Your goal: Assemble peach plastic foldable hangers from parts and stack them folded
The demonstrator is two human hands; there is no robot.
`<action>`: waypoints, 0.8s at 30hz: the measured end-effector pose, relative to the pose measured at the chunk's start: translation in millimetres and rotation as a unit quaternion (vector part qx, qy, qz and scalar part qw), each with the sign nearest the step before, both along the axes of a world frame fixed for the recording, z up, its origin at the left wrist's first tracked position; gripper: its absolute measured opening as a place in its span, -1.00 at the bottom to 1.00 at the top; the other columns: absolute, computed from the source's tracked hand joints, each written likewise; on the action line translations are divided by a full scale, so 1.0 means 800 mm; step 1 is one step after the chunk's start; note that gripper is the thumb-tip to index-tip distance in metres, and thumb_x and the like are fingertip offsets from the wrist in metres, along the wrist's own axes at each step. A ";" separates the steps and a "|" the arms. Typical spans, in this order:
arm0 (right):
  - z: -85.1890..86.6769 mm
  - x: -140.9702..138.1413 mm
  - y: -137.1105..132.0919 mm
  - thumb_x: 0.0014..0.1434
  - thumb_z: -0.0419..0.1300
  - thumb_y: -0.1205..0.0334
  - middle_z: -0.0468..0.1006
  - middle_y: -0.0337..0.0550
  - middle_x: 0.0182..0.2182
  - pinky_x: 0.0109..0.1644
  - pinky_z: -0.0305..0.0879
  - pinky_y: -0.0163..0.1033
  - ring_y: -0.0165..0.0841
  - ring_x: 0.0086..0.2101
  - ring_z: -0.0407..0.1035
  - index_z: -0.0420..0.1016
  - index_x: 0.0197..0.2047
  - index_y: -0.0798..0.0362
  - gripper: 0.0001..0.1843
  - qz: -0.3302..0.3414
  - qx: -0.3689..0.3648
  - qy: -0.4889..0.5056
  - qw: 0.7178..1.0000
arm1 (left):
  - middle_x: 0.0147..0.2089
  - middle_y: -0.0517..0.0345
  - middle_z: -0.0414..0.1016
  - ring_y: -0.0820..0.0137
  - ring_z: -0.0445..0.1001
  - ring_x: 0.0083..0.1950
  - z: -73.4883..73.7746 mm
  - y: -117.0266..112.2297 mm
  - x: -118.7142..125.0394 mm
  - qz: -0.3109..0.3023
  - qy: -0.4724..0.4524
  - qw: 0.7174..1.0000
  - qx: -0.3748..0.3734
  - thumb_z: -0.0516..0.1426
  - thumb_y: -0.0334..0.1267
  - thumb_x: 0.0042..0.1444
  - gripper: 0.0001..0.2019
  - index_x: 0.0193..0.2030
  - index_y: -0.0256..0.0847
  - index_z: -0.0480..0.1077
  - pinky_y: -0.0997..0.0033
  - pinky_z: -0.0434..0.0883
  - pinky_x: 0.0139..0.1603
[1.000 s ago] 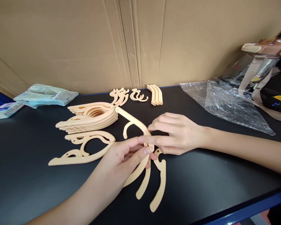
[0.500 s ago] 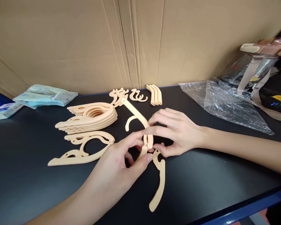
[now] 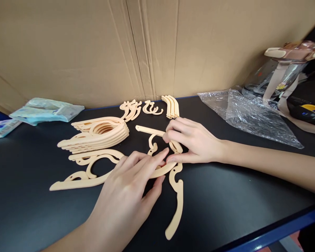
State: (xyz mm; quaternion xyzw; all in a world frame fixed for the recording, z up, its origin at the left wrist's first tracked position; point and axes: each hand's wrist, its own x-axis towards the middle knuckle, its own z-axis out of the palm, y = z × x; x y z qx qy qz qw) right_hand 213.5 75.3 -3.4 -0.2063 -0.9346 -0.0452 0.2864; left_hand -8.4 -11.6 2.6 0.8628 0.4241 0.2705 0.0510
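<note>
A cream plastic folding hanger (image 3: pixel 165 171) lies low over the black table between my two hands. My left hand (image 3: pixel 126 192) is closed on its lower arm, the thumb below and the fingers above, partly hiding it. At the hanger's curved joint, my right hand (image 3: pixel 193 140) pinches with thumb and fingers. The hanger's upper arm (image 3: pixel 148 130) sticks out to the left, with a hook piece under it. A loose hanger arm with a hook-shaped end (image 3: pixel 177 203) lies just below my right hand. Left of my left hand is a folded hanger (image 3: pixel 94 182).
A stack of folded hangers (image 3: pixel 107 138) stands at left. Behind are loose hooks (image 3: pixel 132 110) and a bundle of curved arms (image 3: pixel 171 106) by the cardboard wall (image 3: pixel 81 52). Plastic film (image 3: pixel 252 117) and a clear bottle (image 3: pixel 283 70) are right, blue packets (image 3: pixel 47 109) far left.
The held hanger has come down nearer the table and its upper arm has swung flatter. My left hand has turned palm-down over the lower arm; my right hand stays at the joint.
</note>
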 end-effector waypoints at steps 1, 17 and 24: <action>-0.001 0.000 0.001 0.39 -0.04 -0.24 0.45 -0.09 -0.28 -0.17 0.24 -0.21 -0.30 -0.29 0.25 0.45 -0.19 0.10 -0.45 -0.015 -0.014 0.009 1.000 | -0.16 0.20 0.56 0.34 0.47 -0.13 0.000 0.000 -0.001 -0.010 0.012 1.000 0.018 0.12 -0.42 0.27 -0.55 0.28 -0.09 0.30 0.38 0.36 -0.14; -0.005 -0.004 0.005 0.43 0.05 0.07 0.49 -0.10 -0.23 -0.11 0.20 -0.19 -0.27 -0.23 0.34 0.42 -0.24 0.09 -0.70 -0.248 -0.034 -0.078 0.965 | -0.38 0.17 0.43 0.25 0.36 -0.35 0.011 0.005 0.000 -0.008 0.166 0.962 0.216 0.09 -0.38 0.32 -0.92 -0.14 -0.29 0.41 0.26 0.18 -0.31; -0.005 -0.001 0.012 0.46 -0.01 0.22 0.57 -0.07 -0.22 -0.19 0.13 -0.17 -0.26 -0.26 0.40 0.52 -0.21 0.14 -0.67 -0.287 0.024 -0.129 0.949 | -0.46 0.21 0.38 0.29 0.43 -0.42 0.008 -0.003 0.000 0.044 0.228 0.949 0.212 0.00 -0.28 0.36 -0.79 -0.30 -0.22 0.36 0.29 0.17 -0.46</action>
